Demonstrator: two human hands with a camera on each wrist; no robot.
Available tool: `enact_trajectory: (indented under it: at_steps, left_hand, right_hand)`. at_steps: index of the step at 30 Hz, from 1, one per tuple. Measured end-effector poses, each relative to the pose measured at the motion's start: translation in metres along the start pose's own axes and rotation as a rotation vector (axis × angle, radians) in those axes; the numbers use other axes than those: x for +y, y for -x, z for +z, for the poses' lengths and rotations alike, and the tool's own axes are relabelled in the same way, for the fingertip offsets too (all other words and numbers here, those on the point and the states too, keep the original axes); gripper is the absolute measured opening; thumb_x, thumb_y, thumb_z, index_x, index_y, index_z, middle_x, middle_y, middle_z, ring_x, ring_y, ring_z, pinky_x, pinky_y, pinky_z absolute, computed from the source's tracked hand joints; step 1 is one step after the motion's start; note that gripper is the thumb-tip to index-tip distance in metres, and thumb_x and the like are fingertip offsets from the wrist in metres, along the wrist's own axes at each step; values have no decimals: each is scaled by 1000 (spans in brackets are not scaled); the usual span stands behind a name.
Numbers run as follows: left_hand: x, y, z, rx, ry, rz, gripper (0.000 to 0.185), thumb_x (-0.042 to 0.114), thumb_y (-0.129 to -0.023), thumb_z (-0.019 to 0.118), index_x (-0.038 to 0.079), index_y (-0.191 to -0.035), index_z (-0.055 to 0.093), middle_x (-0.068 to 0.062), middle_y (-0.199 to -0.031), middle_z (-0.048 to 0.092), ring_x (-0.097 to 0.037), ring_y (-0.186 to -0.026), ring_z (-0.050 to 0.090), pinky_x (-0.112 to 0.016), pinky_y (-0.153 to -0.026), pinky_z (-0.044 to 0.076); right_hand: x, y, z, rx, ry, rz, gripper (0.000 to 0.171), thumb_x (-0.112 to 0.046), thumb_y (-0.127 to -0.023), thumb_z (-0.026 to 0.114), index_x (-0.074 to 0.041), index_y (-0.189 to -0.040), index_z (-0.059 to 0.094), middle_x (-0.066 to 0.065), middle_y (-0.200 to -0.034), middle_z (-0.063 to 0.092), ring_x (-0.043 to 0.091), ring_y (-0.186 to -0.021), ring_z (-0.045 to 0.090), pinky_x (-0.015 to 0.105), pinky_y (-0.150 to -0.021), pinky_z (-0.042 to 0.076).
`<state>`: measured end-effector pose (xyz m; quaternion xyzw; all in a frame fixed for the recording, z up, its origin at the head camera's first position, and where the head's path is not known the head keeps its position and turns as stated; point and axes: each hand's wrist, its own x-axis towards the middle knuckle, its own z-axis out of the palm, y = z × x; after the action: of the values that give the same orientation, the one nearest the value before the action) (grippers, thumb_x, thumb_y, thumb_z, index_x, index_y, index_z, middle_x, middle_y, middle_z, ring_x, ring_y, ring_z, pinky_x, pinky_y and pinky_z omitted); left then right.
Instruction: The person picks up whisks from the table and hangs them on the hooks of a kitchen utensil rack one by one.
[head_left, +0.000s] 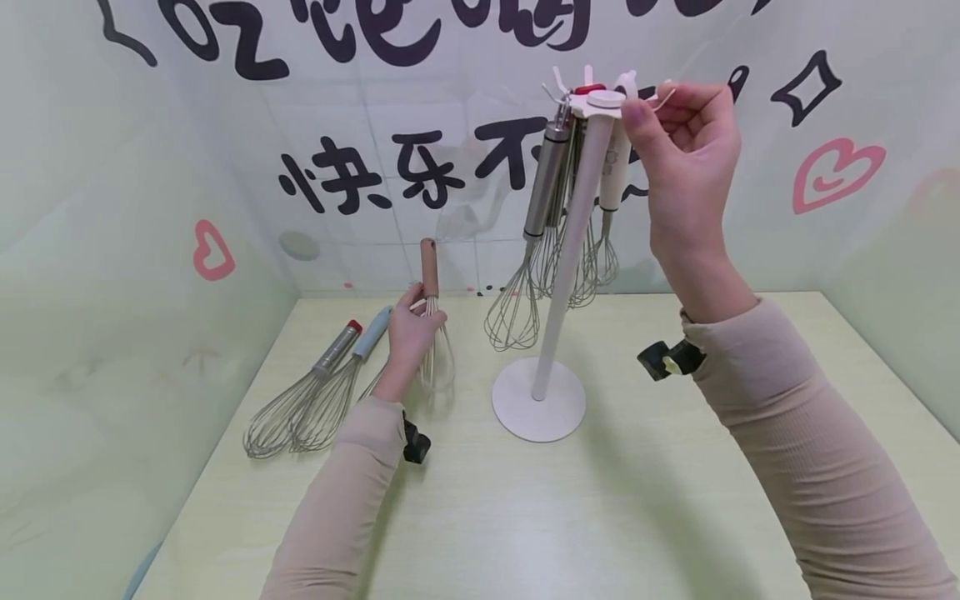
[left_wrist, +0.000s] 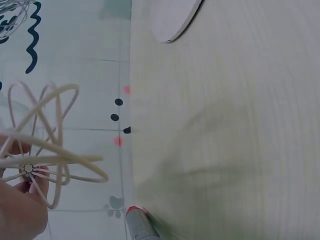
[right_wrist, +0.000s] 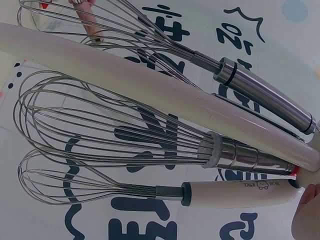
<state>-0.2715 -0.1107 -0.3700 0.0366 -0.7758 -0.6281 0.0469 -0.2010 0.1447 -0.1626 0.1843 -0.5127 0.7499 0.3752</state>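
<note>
A white stand rises from a round base at mid-table, with several whisks hanging from its top hub. Among them are a steel-handled whisk and a white-handled whisk. My right hand is raised at the hub and pinches a thin white hook beside the white-handled whisk. My left hand grips a wooden-handled whisk upright, wires down near the table.
Two more whisks lie at the table's left, one with a red-tipped steel handle, one with a light blue handle. Walls with printed lettering close in the back and both sides. The stand's base lies right of my left hand.
</note>
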Motion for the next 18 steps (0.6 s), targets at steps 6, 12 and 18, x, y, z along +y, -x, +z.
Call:
enact_trajectory:
  at_steps: [6,12,18]
  left_hand:
    - [13,2,0,23,106,25,68,-1,-84,54,8,-148,33,-10,-147,43,-22,-131,48,-29,-97,49]
    - [26,6,2,50,162,72,67,-2,-84,55,10,-147,35,-7,-146,44,-18,-130,49,-19,-88,48]
    - [41,12,3,64,223,138,68,-3,-83,56,10,-146,37,-4,-145,44,-16,-126,50,-17,-87,49]
  right_hand:
    - [0,0,0,2,5,-2,26,-5,-76,77,-10,-90,56,4,-86,56,14,-81,53,19,-74,48]
    - [0,0,0,3,2,-8,25,-4,-77,76,-10,-90,56,4,-86,56,14,-81,52,19,-73,49]
    - [1,0,0,3,-7,-11,26,-6,-75,78,-11,-89,56,3,-85,56,14,-80,52,19,-73,49]
